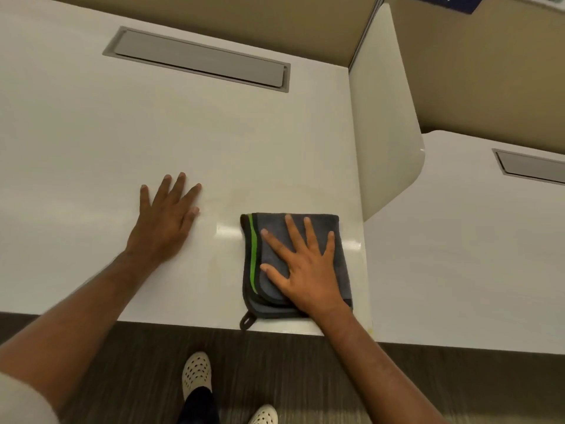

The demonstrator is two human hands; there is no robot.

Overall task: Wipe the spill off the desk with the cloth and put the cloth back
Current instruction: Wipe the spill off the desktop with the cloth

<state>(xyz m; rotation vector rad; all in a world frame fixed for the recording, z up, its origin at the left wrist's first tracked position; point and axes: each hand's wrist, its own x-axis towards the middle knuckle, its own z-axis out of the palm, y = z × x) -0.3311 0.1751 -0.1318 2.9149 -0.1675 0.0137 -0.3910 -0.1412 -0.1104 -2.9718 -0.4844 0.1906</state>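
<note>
- the grey microfibre cloth (298, 264), folded, with a green stripe down one side and a small hanging loop at its near corner, lies flat on the white desk (91, 133); every place below is given from this cloth.
- the right hand (305, 270) rests on top of the cloth with straight, spread fingers, pressing it down; nothing is curled round it, so there is no real grip, only palm pressure.
- the left hand (166, 221) lies flat and spread on bare desk, well apart from the cloth on its far side from the divider; it holds nothing.
- just past the cloth's striped edge, between cloth and left hand, the desk shows a glossy patch (226, 232) and a faint yellowish tint beyond it; whether that is wet spill or lamp glare cannot be told.
- the cloth's near edge sits just beside the desk's front edge, the loop overhanging it.
- the white divider panel (385, 133) stands just beyond the cloth's other side; a grey cable hatch (198, 59) lies well beyond it.
- risks, as judgement: a pull toward the body could drag the cloth off the front edge; flat pressure may let folded layers slide apart; a stroke toward the divider could push liquid into the seam.
</note>
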